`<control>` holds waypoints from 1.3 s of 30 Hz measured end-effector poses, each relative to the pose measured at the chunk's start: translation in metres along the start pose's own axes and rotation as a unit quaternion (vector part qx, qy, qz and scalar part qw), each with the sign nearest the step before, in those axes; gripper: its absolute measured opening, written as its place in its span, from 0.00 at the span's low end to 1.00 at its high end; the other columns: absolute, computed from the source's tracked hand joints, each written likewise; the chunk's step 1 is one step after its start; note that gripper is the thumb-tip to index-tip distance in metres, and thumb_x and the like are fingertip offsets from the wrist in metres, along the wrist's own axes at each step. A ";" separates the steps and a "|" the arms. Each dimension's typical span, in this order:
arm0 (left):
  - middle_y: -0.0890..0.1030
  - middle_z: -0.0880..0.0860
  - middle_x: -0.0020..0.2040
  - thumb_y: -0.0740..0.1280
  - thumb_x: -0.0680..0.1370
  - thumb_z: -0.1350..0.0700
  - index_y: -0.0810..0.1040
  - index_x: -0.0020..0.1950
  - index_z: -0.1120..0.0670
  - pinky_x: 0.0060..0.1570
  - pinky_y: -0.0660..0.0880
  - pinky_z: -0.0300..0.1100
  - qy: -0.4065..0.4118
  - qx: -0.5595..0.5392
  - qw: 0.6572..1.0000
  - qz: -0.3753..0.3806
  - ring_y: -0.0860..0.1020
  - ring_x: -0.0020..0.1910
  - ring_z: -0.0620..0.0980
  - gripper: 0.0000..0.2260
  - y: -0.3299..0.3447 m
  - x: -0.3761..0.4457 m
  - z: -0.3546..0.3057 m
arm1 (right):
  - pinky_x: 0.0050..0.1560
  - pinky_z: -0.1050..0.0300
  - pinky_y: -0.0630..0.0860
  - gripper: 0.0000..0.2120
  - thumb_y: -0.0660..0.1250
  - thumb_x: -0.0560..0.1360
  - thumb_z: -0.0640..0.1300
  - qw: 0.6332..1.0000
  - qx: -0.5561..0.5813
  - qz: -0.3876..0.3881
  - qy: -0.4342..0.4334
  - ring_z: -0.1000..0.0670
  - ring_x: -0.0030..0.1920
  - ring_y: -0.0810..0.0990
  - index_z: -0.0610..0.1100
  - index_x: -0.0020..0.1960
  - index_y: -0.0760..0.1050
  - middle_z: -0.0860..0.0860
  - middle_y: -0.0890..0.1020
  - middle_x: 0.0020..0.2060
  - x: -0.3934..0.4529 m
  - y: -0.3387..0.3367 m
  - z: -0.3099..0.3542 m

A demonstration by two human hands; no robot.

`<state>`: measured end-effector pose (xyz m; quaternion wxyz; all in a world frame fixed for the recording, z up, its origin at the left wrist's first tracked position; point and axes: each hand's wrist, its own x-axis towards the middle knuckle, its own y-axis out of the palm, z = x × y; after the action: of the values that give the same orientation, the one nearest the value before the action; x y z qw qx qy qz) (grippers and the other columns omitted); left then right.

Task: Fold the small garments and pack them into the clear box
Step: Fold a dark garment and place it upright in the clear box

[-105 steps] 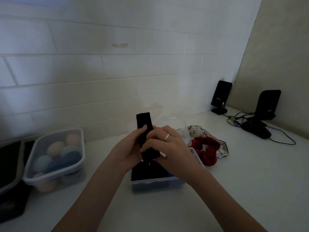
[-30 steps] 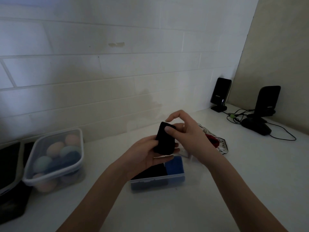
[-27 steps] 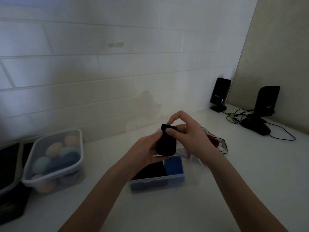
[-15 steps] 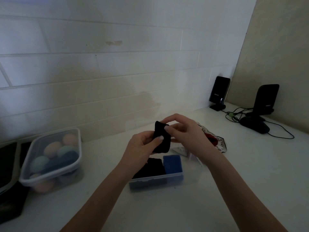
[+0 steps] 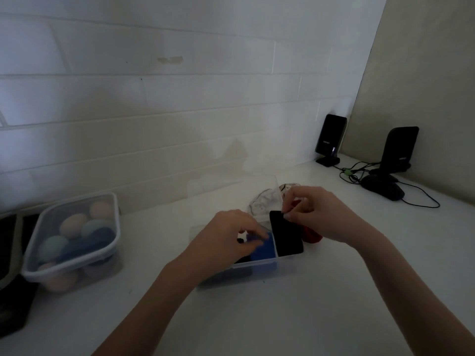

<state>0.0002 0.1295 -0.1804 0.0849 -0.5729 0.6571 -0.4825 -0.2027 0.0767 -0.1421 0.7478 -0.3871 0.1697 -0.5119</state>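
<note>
We cannot resolve what lies under the left hand (image 5: 228,237) inside the clear box (image 5: 257,269); its curled fingers rest on the blue garment (image 5: 263,249), grasp unclear. Left of the box stands a lidded tub (image 5: 74,237) on the white counter (image 5: 282,317) — tiled wall behind. The right hand (image 5: 314,214) pinches the folded black garment (image 5: 286,233), now standing in the box's right end; half a second ago both hands held it above the box. Right of the box — a red scrunchie (image 5: 311,235), mostly hidden.

Left hand (image 5: 226,240) covering most of clear box (image 5: 257,272) interior; red item (image 5: 312,236) at three o'clock half-hidden behind right wrist.
</note>
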 end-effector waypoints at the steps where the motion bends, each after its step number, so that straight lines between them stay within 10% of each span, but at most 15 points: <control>1: 0.85 0.49 0.44 0.72 0.70 0.60 0.85 0.46 0.52 0.45 0.72 0.29 -0.002 0.016 0.999 0.030 0.77 0.41 0.38 0.07 0.002 0.000 0.002 | 0.43 0.56 0.75 0.06 0.71 0.70 0.40 1.000 -0.024 0.002 0.004 0.51 0.38 0.82 0.49 0.39 0.76 0.47 0.85 0.35 0.000 0.004 0.000; 6: 0.85 0.50 0.49 0.69 0.73 0.56 0.84 0.50 0.52 0.48 0.75 0.32 -0.066 0.033 0.993 0.092 0.79 0.44 0.41 0.08 0.002 -0.001 0.004 | 0.44 0.57 0.77 0.03 0.70 0.71 0.49 0.991 -0.137 0.000 0.011 0.56 0.42 0.79 0.53 0.43 0.77 0.60 0.80 0.37 -0.005 0.028 0.002; 13: 0.85 0.53 0.47 0.66 0.76 0.53 0.84 0.51 0.54 0.49 0.77 0.49 -0.089 0.040 0.987 0.131 0.81 0.44 0.49 0.10 0.005 -0.002 0.006 | 0.56 0.52 0.74 0.10 0.63 0.76 0.50 0.944 -0.327 0.038 -0.003 0.48 0.57 0.75 0.54 0.56 0.79 0.49 0.78 0.55 -0.006 0.031 0.016; 19: 0.83 0.51 0.54 0.66 0.76 0.55 0.82 0.55 0.53 0.54 0.74 0.36 -0.100 0.028 0.984 0.145 0.79 0.50 0.44 0.10 0.003 -0.001 0.006 | 0.51 0.59 0.61 0.17 0.67 0.73 0.54 0.928 -0.358 0.094 -0.037 0.48 0.61 0.70 0.58 0.62 0.74 0.49 0.74 0.59 -0.006 0.019 0.028; 32: 0.84 0.53 0.49 0.66 0.76 0.54 0.84 0.52 0.55 0.52 0.76 0.45 -0.117 0.031 0.981 0.153 0.80 0.46 0.47 0.10 0.003 -0.001 0.006 | 0.59 0.51 0.64 0.16 0.64 0.75 0.56 0.869 -0.463 0.165 -0.058 0.46 0.56 0.76 0.53 0.61 0.76 0.48 0.80 0.54 0.008 0.032 0.024; 39: 0.83 0.48 0.51 0.65 0.76 0.60 0.83 0.53 0.52 0.50 0.70 0.25 -0.104 0.010 0.987 0.124 0.76 0.43 0.36 0.10 -0.007 -0.002 0.004 | 0.52 0.56 0.66 0.14 0.68 0.71 0.57 0.925 -0.362 0.097 -0.067 0.52 0.54 0.78 0.60 0.57 0.79 0.57 0.82 0.51 0.003 0.019 0.022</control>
<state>0.0083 0.1301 -0.1783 0.2175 -0.5332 0.7058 -0.4126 -0.1748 0.0864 -0.1414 0.6120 -0.6468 0.3296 -0.3137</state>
